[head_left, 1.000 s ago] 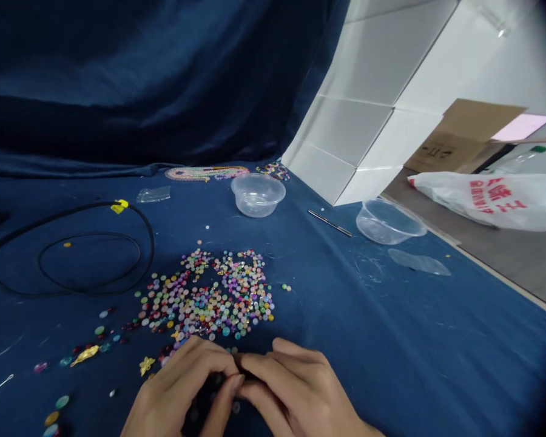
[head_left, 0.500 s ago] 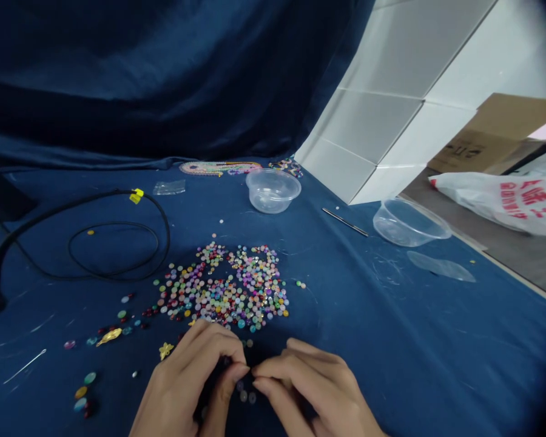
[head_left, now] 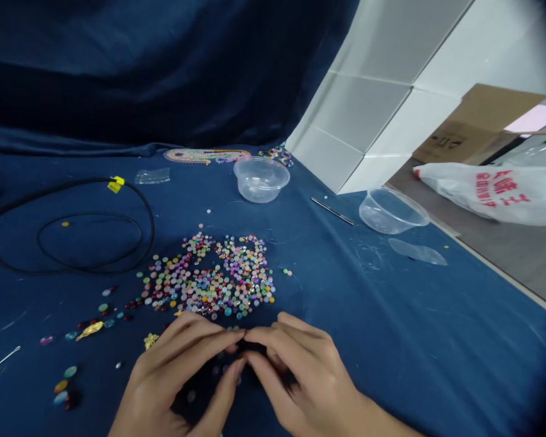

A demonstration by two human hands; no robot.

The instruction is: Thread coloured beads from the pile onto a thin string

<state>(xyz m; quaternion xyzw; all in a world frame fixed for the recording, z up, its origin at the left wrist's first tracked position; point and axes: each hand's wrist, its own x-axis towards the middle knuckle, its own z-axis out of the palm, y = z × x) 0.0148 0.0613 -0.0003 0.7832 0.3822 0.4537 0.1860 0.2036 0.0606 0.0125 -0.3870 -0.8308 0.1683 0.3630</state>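
Observation:
My left hand (head_left: 177, 376) and my right hand (head_left: 300, 376) rest low at the near edge of the blue cloth, fingertips pinched together and touching each other. Something small and dark sits between the fingertips; I cannot make out what it is. Just beyond the fingers lies a spread pile of many small coloured beads (head_left: 213, 279). A few loose beads lie under and between my hands.
A black cable (head_left: 73, 243) loops at the left. Two clear plastic bowls (head_left: 260, 179) (head_left: 391, 211) stand further back, with a thin metal rod (head_left: 332, 211) between them. Bead strings (head_left: 204, 156) lie at the back. A white bag (head_left: 491, 191) and cardboard box (head_left: 473, 121) sit right.
My fingertips stay pinched together and have shifted slightly up toward the bead pile. The view has swung a little between frames.

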